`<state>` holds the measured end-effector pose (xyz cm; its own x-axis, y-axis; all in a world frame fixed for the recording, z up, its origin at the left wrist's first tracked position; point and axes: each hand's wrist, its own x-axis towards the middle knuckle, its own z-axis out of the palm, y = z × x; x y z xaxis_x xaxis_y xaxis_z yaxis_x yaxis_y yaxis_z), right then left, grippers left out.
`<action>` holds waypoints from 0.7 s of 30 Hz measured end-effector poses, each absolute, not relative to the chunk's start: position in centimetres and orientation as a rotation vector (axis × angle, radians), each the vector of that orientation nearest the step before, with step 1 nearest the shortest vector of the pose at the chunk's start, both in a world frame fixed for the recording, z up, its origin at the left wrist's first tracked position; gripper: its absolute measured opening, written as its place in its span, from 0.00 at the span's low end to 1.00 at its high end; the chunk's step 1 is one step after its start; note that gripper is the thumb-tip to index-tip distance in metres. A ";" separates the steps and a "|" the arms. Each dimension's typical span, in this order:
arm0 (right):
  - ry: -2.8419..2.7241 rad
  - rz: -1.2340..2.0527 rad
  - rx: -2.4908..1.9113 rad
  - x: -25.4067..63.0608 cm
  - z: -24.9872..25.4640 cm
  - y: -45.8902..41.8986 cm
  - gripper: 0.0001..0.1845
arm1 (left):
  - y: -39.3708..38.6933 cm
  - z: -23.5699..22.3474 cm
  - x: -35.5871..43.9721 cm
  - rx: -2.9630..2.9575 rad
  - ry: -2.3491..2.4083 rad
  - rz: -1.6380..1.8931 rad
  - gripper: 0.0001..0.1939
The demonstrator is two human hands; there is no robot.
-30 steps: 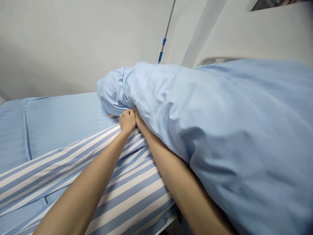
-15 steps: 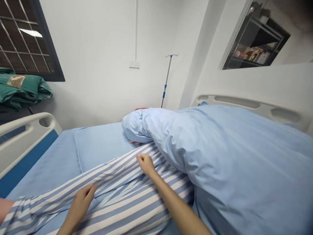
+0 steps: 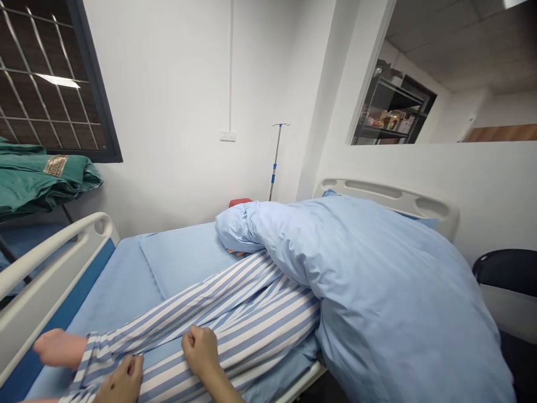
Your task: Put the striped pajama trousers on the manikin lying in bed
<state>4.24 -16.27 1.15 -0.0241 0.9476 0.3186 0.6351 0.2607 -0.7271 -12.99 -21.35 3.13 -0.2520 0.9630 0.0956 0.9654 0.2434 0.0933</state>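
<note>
Striped blue-and-white trousers [image 3: 251, 313] cover the legs of a figure lying on the bed; whether it is a person or a manikin I cannot tell. My left hand [image 3: 121, 383], closed in a loose fist, is at the lower part of the nearer trouser leg. My right hand [image 3: 201, 350] is also a fist, over the same leg farther up. No cloth shows bunched in either hand. A bare foot [image 3: 61, 347] sticks out of the far trouser leg. A light-blue quilt [image 3: 356, 268] hides the upper body.
The bed's footboard [image 3: 84, 235] stands at left, its headboard [image 3: 386, 193] at the far right. An IV pole [image 3: 274, 168] and a red object [image 3: 240, 202] are behind the bed. Green folded cloth [image 3: 50, 179] lies at left under a barred window. A dark chair [image 3: 509, 274] stands at right.
My right hand has moved down the legs toward the foot end and closer to me. My left hand has shifted lower and left. The view has tilted up and shows more of the room.
</note>
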 end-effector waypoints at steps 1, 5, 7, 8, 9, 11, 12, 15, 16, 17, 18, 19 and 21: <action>-1.721 0.476 -1.483 4.0 0.9 -16.3 0.15 | -21.5 3.3 -12.8 -1.876 -2.479 -0.211 0.07; -1.712 0.473 -1.457 4.1 0.3 -16.2 0.16 | -21.6 3.2 -12.7 -1.754 -2.591 -0.310 0.08; -1.741 0.469 -1.433 4.2 0.3 -16.3 0.16 | -21.6 2.6 -12.9 -1.677 -2.630 -0.366 0.11; -1.751 0.456 -1.434 4.2 0.4 -16.4 0.16 | -21.5 2.1 -13.0 -1.663 -2.615 -0.373 0.13; -1.760 0.440 -1.441 4.1 0.4 -16.5 0.16 | -21.6 1.6 -13.2 -1.672 -2.575 -0.368 0.15; -1.781 0.407 -1.456 4.0 0.5 -16.8 0.16 | -21.6 0.6 -13.7 -1.753 -2.447 -0.352 0.18; -1.799 0.392 -1.458 3.9 0.5 -16.9 0.16 | -21.7 0.1 -14.0 -1.790 -2.402 -0.357 0.19; -1.857 0.349 -1.460 3.8 0.5 -17.1 0.16 | -21.8 -0.8 -14.8 -1.800 -2.388 -0.466 0.19; -1.872 0.332 -1.464 3.8 0.4 -17.2 0.16 | -21.8 -0.9 -15.0 -1.793 -2.388 -0.523 0.18; -1.887 0.316 -1.466 3.8 0.3 -17.3 0.15 | -21.8 -0.9 -15.2 -1.792 -2.376 -0.582 0.17; -1.901 0.300 -1.466 3.8 0.3 -17.4 0.15 | -21.9 -0.8 -15.3 -1.808 -2.348 -0.635 0.16; -1.914 0.285 -1.465 3.9 0.2 -17.5 0.14 | -22.1 -0.7 -15.3 -1.836 -2.314 -0.679 0.15; -1.942 0.255 -1.457 4.0 0.1 -17.8 0.13 | -22.8 -0.1 -15.1 -1.909 -2.247 -0.745 0.15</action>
<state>3.98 -17.76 0.11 -0.1357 0.9051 0.4029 0.7704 0.3521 -0.5316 -15.10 -22.79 -0.08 -0.2087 0.9009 0.3806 0.9499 0.0942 0.2980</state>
